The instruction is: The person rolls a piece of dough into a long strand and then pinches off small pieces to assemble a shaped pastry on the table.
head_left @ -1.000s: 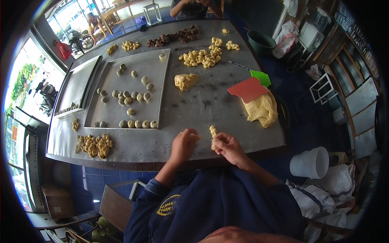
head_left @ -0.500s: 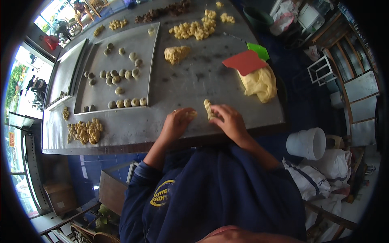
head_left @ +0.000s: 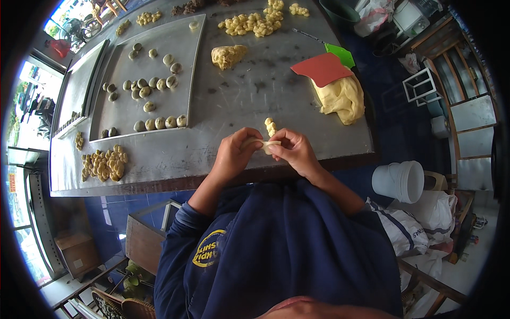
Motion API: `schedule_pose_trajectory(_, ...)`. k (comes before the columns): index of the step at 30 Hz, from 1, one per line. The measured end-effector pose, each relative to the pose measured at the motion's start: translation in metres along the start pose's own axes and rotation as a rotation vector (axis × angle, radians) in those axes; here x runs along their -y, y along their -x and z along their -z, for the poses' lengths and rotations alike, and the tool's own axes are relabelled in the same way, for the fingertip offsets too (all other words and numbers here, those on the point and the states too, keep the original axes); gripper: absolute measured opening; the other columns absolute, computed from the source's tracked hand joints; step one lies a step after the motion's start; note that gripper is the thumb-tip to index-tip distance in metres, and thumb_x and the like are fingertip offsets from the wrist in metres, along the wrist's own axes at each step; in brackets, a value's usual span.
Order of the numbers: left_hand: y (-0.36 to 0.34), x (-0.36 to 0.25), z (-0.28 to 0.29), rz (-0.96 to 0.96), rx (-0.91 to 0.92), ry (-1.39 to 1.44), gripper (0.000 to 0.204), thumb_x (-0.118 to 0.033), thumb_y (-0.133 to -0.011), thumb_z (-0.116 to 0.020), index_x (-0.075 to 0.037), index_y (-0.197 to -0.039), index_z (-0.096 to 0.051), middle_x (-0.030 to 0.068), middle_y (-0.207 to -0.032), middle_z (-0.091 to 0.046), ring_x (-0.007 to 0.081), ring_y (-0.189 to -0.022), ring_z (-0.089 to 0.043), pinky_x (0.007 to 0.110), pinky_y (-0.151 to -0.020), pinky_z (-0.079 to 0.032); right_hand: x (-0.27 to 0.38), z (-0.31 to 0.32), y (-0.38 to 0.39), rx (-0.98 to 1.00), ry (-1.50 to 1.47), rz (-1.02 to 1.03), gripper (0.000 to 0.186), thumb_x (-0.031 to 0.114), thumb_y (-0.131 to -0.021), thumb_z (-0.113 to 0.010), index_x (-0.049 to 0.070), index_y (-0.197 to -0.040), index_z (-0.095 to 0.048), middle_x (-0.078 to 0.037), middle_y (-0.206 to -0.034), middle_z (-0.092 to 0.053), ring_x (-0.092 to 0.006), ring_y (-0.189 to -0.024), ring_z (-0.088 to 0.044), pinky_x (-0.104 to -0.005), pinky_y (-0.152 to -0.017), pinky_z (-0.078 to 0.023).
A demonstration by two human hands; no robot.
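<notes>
Just inside the tabletop's (head_left: pixel 234 103) near edge, the person's left grip (head_left: pixel 236 148) and right grip (head_left: pixel 294 152) pinch a flattened dough piece (head_left: pixel 266 144), probably light, soft, easily torn, best held by its rim.

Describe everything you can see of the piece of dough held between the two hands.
The piece of dough is pale cream, smooth and soft-looking, thin and irregular, with a small flap toward the person. It spans the short gap between the left hand and the right hand, pinched by the fingers and thumb of each, which hide part of it. It is over the near part of the metal table; whether it touches the tabletop cannot be told.
</notes>
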State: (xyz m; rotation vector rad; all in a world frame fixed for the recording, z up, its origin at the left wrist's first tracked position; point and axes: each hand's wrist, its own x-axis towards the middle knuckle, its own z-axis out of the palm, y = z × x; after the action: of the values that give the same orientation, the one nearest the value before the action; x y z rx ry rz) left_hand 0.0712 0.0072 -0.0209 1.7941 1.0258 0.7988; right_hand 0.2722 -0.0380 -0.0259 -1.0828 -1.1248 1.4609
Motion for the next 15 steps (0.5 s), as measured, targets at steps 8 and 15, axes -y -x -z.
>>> schedule_pose_trajectory(8,0.014,0.011,0.011,0.053,-0.223,-0.122,0.021,-0.010,-0.085,-0.073,-0.004,-0.101,-0.060,0.0106,-0.090,-0.067,0.0223,-0.084,-0.067,0.034,-0.078,-0.051,-0.016,0.027,0.009,-0.190,0.430,0.329,0.016,0.007,-0.089,-0.072,0.005,-0.103,-0.067,-0.008,-0.100,-0.063,-0.0153,-0.082,-0.062,-0.0292,-0.073,-0.053)
schedule_pose_trajectory(15,0.015,0.016,0.010,0.059,-0.033,-0.109,0.030,-0.007,-0.086,-0.071,-0.003,-0.114,-0.061,0.0108,-0.100,-0.069,0.0228,-0.090,-0.067,0.033,-0.080,-0.052,-0.024,0.014,0.020,-0.123,1.007,0.278,0.032,0.007,-0.082,-0.075,0.009,-0.114,-0.070,-0.009,-0.099,-0.063,-0.0290,-0.088,-0.064,-0.0392,-0.078,-0.052)
